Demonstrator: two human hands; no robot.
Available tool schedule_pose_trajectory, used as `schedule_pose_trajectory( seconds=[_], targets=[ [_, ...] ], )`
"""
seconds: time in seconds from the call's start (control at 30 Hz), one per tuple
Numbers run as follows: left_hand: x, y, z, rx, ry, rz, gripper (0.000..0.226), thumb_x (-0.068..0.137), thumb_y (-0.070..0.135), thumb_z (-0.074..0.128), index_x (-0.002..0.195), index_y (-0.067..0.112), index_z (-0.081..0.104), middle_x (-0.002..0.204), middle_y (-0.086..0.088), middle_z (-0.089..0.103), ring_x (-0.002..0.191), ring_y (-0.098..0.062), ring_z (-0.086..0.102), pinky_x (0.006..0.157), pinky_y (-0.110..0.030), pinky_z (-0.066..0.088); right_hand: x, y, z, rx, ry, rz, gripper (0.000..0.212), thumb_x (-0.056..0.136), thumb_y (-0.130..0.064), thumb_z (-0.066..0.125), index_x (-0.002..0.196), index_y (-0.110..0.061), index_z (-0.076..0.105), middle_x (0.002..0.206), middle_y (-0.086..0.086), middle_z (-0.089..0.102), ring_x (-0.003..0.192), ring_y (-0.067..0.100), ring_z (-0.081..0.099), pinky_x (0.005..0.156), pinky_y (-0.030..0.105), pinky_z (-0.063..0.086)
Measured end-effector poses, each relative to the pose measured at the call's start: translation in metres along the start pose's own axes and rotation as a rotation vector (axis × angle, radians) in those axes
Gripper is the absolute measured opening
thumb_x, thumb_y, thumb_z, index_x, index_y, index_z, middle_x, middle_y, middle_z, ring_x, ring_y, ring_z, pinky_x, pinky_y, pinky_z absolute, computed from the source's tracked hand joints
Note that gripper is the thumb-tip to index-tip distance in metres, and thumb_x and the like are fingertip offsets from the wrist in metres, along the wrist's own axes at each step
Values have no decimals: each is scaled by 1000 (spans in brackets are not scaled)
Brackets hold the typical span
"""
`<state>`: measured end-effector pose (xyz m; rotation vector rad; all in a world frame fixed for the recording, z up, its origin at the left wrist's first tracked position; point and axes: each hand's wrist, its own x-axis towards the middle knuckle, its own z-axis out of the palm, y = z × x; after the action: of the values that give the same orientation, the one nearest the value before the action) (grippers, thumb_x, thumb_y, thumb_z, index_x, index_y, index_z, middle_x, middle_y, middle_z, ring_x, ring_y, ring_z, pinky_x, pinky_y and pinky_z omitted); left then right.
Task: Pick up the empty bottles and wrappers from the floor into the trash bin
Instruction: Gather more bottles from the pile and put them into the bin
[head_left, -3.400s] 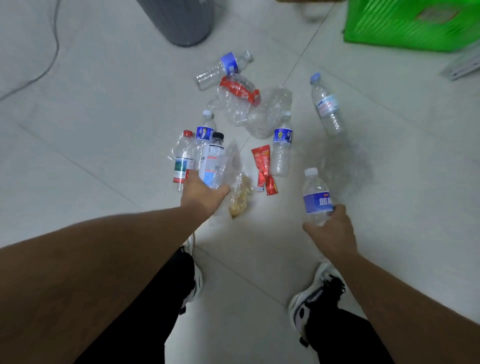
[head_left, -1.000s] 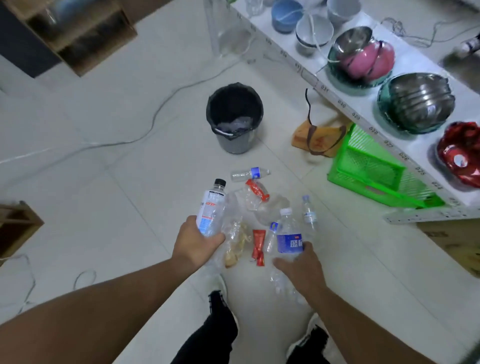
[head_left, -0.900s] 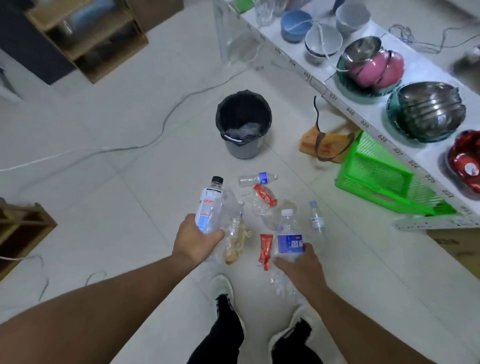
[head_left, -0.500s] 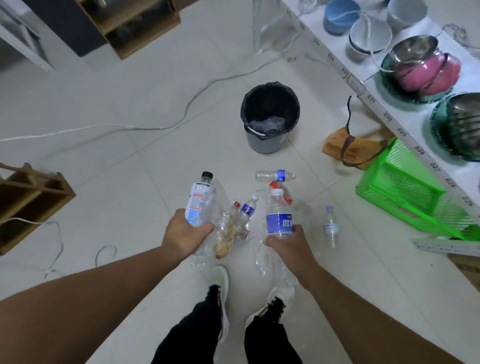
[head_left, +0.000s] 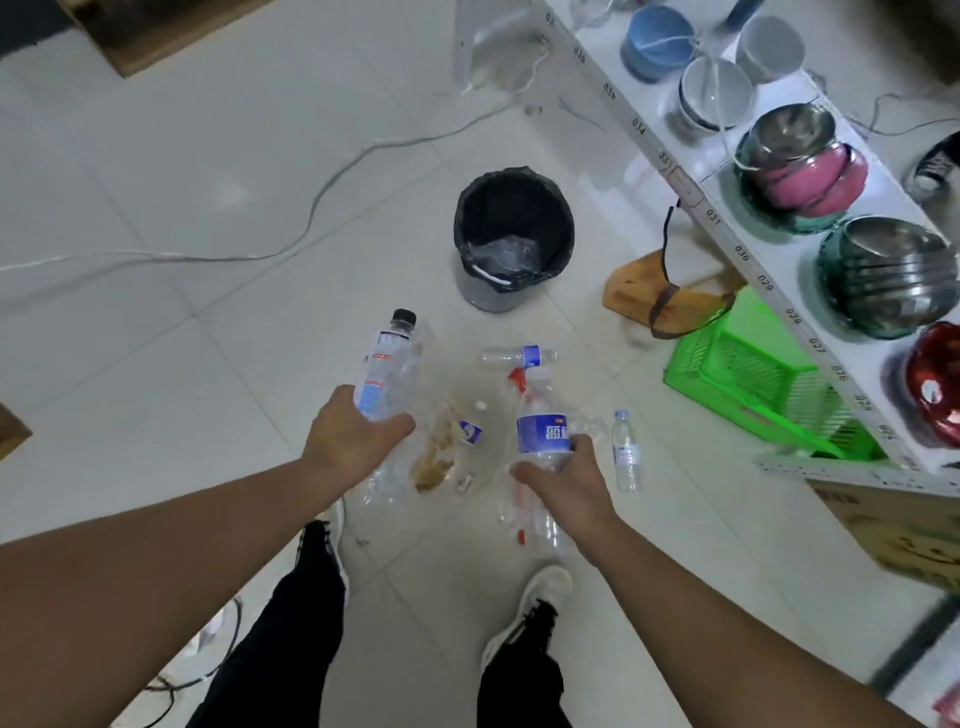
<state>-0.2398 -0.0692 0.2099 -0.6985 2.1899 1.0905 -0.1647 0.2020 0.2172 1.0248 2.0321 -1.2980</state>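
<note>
My left hand (head_left: 353, 441) grips a clear bottle with a black cap (head_left: 387, 364), together with other clear bottles and a wrapper with yellowish bits (head_left: 436, 452) that hang below it. My right hand (head_left: 566, 478) grips a blue-labelled bottle (head_left: 540, 431) with crumpled clear plastic and a red wrapper hanging under it. Both bundles are held above the floor. The black-lined trash bin (head_left: 514, 208) stands ahead, with clear plastic inside it. Two bottles lie on the tiles: one with a blue band (head_left: 519, 357) near the bin, one small one (head_left: 627, 452) right of my right hand.
A white shelf (head_left: 691, 150) with stacked bowls runs along the right. Under it sit a green basket (head_left: 748, 379) and a brown bag (head_left: 665, 296). A cable (head_left: 311, 208) crosses the floor at left. A cardboard box (head_left: 904, 530) is at right. My feet are below.
I have stood up from the pile with bottles and wrappers in both hands and stepped toward the bin, which is now nearer and more central.
</note>
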Motion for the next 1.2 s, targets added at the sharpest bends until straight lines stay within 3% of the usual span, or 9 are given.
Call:
schedule_pose_trajectory(
  seconds=[0.2, 0.37, 0.5, 0.73, 0.93, 1.07, 1.2],
  targets=[
    [46, 13, -83, 50, -39, 47, 42, 77, 40, 86, 105, 18, 63, 92, -2, 71, 73, -16, 70, 56, -26, 44, 13, -56, 63, 35, 92, 29, 53, 75, -33, 91, 104, -32, 47, 99, 4, 73, 81, 19, 73, 62, 29, 49],
    [87, 46, -120, 176, -68, 88, 43, 77, 39, 85, 104, 10, 65, 86, -8, 71, 63, -20, 66, 53, -26, 45, 27, -96, 79, 126, 112, -5, 59, 75, -39, 92, 114, -32, 48, 101, -2, 71, 86, 17, 72, 70, 32, 55],
    [98, 78, -111, 202, -89, 99, 50, 75, 43, 83, 109, 12, 65, 93, -10, 72, 73, -23, 70, 58, -28, 48, 34, -110, 58, 152, 133, -32, 60, 77, -34, 90, 120, -25, 49, 101, -1, 68, 85, 16, 71, 66, 30, 51],
    [88, 141, -82, 343, -114, 187, 37, 81, 44, 82, 105, 25, 63, 93, -2, 73, 78, -19, 71, 59, -29, 48, 39, -101, 15, 255, 208, 68, 56, 77, -37, 84, 121, -23, 52, 104, 2, 66, 82, 20, 69, 64, 30, 48],
    [97, 206, -64, 442, -234, 206, 48, 80, 54, 78, 114, 23, 65, 101, -4, 76, 89, -24, 74, 72, -37, 60, 60, -108, 0, 272, 139, 97, 55, 79, -36, 84, 123, -18, 56, 100, 4, 68, 74, 18, 67, 57, 26, 44],
    [136, 239, -43, 487, -194, 206, 37, 84, 53, 80, 98, 29, 57, 97, -2, 70, 84, -19, 69, 62, -32, 52, 91, -122, -5, 275, 149, 57, 65, 80, -37, 86, 133, -22, 52, 104, -4, 65, 80, 8, 66, 57, 21, 42],
    [200, 265, -14, 519, -247, 179, 54, 80, 56, 78, 119, 20, 67, 106, -9, 76, 93, -30, 75, 86, -49, 66, 133, -139, -5, 292, 158, 44, 82, 80, -44, 87, 146, -22, 44, 118, 0, 63, 89, 6, 63, 63, 23, 44]
  ],
)
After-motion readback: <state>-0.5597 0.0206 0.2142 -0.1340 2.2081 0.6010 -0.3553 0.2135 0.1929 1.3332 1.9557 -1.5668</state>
